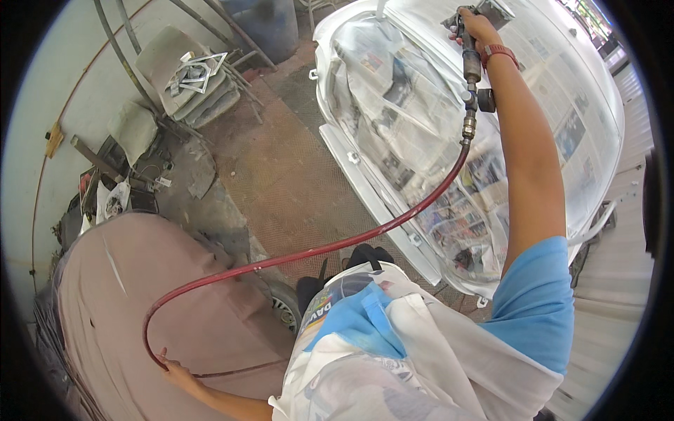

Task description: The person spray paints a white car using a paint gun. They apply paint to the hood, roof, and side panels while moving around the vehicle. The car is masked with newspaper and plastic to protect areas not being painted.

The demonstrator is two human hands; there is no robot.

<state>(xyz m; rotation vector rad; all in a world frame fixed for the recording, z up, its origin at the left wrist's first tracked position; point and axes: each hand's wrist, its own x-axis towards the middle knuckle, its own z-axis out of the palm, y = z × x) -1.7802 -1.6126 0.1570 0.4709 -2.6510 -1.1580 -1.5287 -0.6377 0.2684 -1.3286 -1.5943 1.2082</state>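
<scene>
Air tool (472, 64) at the upper right, over the newspaper sheets (390, 88) on the white panel (428, 52); contact with the panel cannot be told. Its handle runs lengthwise toward the wearer, hose end nearest. Right hand (479, 29) is at its far end, arm stretched, fingers wrapped round the body. Red hose (316, 247) arcs down-left from it to the left hand (175, 372), well apart, fingers curled on the bend, beside the covered bulk (151, 274).

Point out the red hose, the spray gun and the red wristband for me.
Red hose (330, 248): head view, midway along its long curve.
Spray gun (472, 66): head view, on its handle.
Red wristband (500, 50): head view, middle of the band.
</scene>
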